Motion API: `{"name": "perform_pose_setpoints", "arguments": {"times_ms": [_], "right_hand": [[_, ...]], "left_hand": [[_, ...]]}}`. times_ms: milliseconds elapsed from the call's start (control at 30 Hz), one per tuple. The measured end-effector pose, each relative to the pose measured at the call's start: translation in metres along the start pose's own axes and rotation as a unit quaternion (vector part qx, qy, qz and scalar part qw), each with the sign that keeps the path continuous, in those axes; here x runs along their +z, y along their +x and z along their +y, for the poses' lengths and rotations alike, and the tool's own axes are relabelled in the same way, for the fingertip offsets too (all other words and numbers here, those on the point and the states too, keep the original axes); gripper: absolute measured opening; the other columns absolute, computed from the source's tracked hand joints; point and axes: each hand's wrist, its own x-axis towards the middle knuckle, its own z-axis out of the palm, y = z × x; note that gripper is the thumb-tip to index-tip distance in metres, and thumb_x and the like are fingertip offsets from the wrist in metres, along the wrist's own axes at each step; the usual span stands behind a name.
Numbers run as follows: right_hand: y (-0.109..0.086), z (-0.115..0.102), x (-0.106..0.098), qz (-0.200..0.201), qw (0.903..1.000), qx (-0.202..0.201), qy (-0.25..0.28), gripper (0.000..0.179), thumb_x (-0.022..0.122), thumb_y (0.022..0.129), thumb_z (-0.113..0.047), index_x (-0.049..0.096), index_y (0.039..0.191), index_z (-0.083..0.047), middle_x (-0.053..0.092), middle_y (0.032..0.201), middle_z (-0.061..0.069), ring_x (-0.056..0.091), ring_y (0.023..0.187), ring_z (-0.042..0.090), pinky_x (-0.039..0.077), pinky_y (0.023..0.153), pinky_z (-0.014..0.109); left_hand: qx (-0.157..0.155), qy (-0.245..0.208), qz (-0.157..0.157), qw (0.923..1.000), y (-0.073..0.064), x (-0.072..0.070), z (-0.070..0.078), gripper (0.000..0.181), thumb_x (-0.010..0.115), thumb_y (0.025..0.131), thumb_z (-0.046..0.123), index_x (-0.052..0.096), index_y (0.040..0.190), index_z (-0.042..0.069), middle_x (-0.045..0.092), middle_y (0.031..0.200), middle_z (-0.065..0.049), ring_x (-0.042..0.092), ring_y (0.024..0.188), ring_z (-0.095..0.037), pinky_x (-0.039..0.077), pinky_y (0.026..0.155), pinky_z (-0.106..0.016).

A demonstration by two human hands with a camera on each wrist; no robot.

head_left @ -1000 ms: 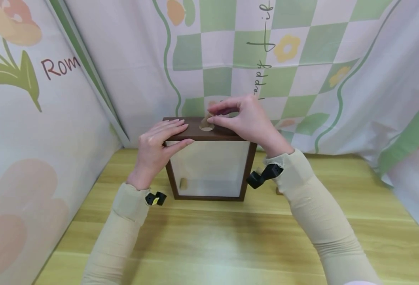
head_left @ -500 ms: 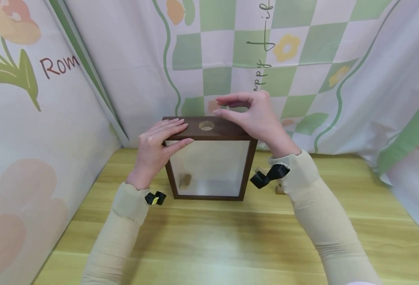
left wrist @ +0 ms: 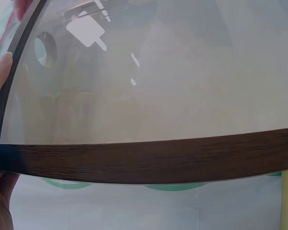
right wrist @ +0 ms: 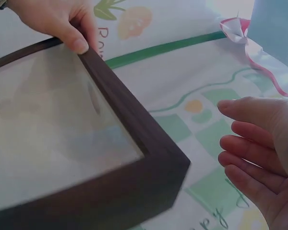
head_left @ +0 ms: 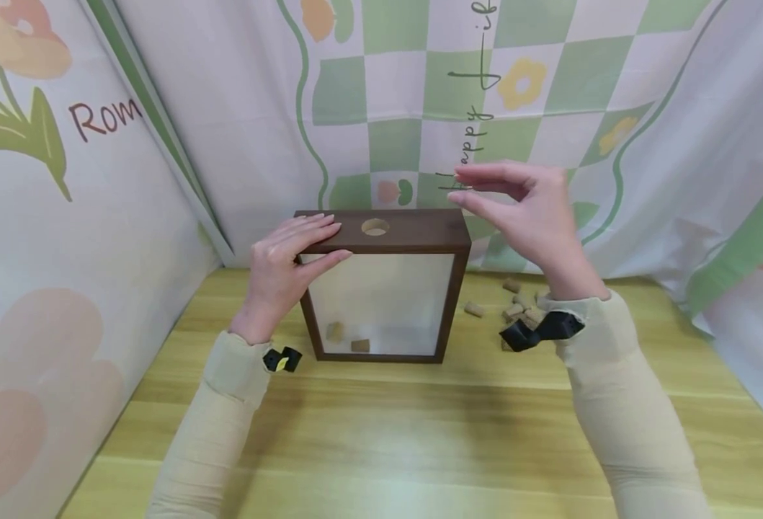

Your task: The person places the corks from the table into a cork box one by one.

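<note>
A dark wooden shadow box (head_left: 420, 232) with a clear front stands upright on the table. Its top has a round hole (head_left: 375, 228). My left hand (head_left: 282, 263) grips the top left corner, fingers across the top and thumb along the front edge. Behind the pane, at the bottom left, are a wine cork (head_left: 360, 346) and a second cork (head_left: 335, 331). Up and right of the box, my right hand (head_left: 524, 209) is in the air with nothing between thumb and fingers. In the right wrist view the right hand (right wrist: 259, 143) is apart from the frame's corner (right wrist: 170, 165).
Several loose corks (head_left: 514, 311) lie on the wooden table (head_left: 381, 432) right of the box, partly hidden by the right wrist camera (head_left: 542, 331). One cork (head_left: 474, 309) lies nearer the box. A patterned curtain (head_left: 394, 86) hangs close behind.
The right hand let a cork go through the hole and moved right. That cork now lies at the bottom inside the box. The left hand has kept its place.
</note>
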Motion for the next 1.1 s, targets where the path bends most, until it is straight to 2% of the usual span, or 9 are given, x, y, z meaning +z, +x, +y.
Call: {"name": "perform_pose_setpoints", "arguments": {"times_ms": [133,267,533,667,900,1100], "right_hand": [[-0.005,0.01,-0.014,0.019,0.9998,-0.006,0.0,0.029,0.086,0.084,-0.011,0.08,0.112,-0.008,0.076,0.108,0.003,0.072,0.099,0.015,0.054,0.088,0.02],[-0.012,0.023,-0.028,0.027,0.9995,0.01,-0.009,0.03,0.086,0.085,-0.011,0.079,0.114,-0.006,0.076,0.109,0.002,0.071,0.1,0.014,0.054,0.087,0.018],[-0.028,0.052,-0.055,0.033,0.9942,0.088,-0.051,0.037,0.086,0.086,-0.022,0.077,0.117,-0.006,0.076,0.11,-0.003,0.07,0.098,0.004,0.051,0.083,0.011],[-0.039,0.07,-0.064,0.02,0.9895,0.119,-0.08,0.041,0.086,0.085,-0.028,0.076,0.12,-0.008,0.075,0.112,-0.002,0.068,0.098,0.001,0.05,0.081,0.009],[-0.063,0.106,-0.071,-0.009,0.9824,0.161,-0.095,0.046,0.085,0.086,-0.035,0.075,0.122,-0.007,0.076,0.11,-0.006,0.07,0.092,0.002,0.054,0.076,0.01],[-0.088,0.138,-0.073,-0.052,0.9718,0.188,-0.133,0.051,0.081,0.089,-0.043,0.073,0.125,-0.008,0.074,0.116,0.005,0.069,0.09,-0.001,0.052,0.077,0.009]], "left_hand": [[0.001,0.0,0.002,1.0,0.001,0.0,0.0,0.042,0.09,0.079,0.024,0.079,0.113,0.004,0.073,0.116,-0.011,0.069,0.111,-0.026,0.049,0.106,-0.038],[0.001,-0.001,0.002,1.0,0.001,-0.001,0.0,0.042,0.09,0.079,0.024,0.079,0.114,0.004,0.073,0.116,-0.01,0.069,0.111,-0.026,0.049,0.106,-0.037],[0.001,-0.005,0.001,1.0,0.002,-0.001,-0.001,0.042,0.09,0.08,0.025,0.078,0.114,0.005,0.073,0.117,-0.01,0.068,0.113,-0.025,0.048,0.107,-0.038],[0.0,-0.01,0.005,0.9999,0.001,0.0,-0.001,0.042,0.091,0.078,0.024,0.078,0.114,0.005,0.073,0.118,-0.01,0.068,0.113,-0.026,0.048,0.107,-0.039],[-0.002,-0.008,-0.003,1.0,0.0,-0.001,0.0,0.043,0.09,0.079,0.025,0.078,0.115,0.005,0.072,0.119,-0.01,0.067,0.115,-0.025,0.046,0.109,-0.037],[-0.003,-0.009,-0.004,0.9999,-0.001,-0.001,0.0,0.044,0.091,0.078,0.024,0.078,0.115,0.005,0.072,0.119,-0.01,0.068,0.114,-0.026,0.046,0.109,-0.037]]}}
